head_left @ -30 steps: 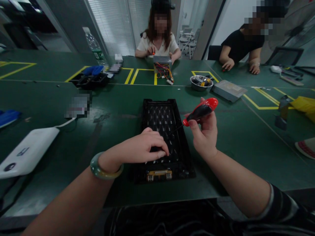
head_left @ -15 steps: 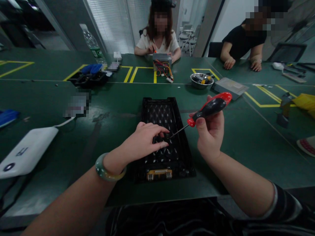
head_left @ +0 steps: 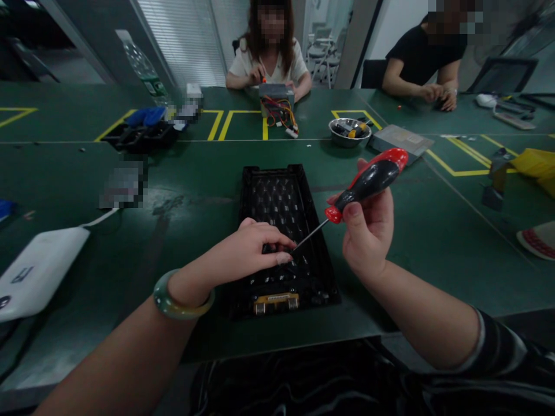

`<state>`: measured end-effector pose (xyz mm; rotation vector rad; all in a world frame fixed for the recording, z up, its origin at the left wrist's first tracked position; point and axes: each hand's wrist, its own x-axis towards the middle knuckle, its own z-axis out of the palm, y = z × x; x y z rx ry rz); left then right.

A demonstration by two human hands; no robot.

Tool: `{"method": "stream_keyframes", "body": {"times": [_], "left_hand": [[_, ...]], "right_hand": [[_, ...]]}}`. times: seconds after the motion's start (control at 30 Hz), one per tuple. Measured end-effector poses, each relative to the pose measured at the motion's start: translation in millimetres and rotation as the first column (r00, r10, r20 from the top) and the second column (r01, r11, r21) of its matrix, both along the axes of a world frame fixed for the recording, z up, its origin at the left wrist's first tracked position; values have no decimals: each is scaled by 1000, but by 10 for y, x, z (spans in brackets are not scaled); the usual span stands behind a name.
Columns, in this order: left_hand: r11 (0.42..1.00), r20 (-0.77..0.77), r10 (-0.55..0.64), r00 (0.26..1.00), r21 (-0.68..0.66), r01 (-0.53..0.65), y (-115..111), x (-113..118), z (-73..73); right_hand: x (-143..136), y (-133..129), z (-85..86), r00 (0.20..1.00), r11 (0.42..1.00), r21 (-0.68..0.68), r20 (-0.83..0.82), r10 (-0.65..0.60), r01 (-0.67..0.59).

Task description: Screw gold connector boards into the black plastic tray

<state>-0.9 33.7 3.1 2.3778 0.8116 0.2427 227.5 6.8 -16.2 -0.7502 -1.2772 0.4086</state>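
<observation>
Could jab the left hand (head_left: 254, 248), narrowed mid-frame over the case (head_left: 274, 193), hold unclear, by slipping with the slanted screwdriver (head_left: 373, 178) gripped in the right hand (head_left: 367, 231)

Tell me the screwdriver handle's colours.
The handle is red and black, clearest in the head view.

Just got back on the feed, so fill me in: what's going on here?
A person's right grip holds a red and black screwdriver, pointing down toward a black case on the table. The left grip is over the case, near the screwdriver's lower end. Opposite, a co-worker handles a grey box.
</observation>
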Motion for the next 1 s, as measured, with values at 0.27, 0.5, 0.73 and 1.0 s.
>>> {"method": "stream_keyframes", "body": {"times": [0.27, 0.5, 0.73, 1.0], "left_hand": [[973, 24, -191, 981, -125, 192, -26, -9, 91], [969, 0, -196, 981, -151, 194, -35, -23, 99], [970, 34, -142, 989, -193, 146, -34, -24, 93], [947, 112, -101, 989, -294, 130, -71, -19, 178]], "right_hand": [[16, -13, 23, 993, 996, -12, -74, 87, -89], [39, 3, -1, 993, 995, -25, -67, 98, -100], [37, 13, -20, 997, 998, -46, -53, 50, -53], [29, 33, 6, 998, 997, -68, -52, 22, -26]]}}
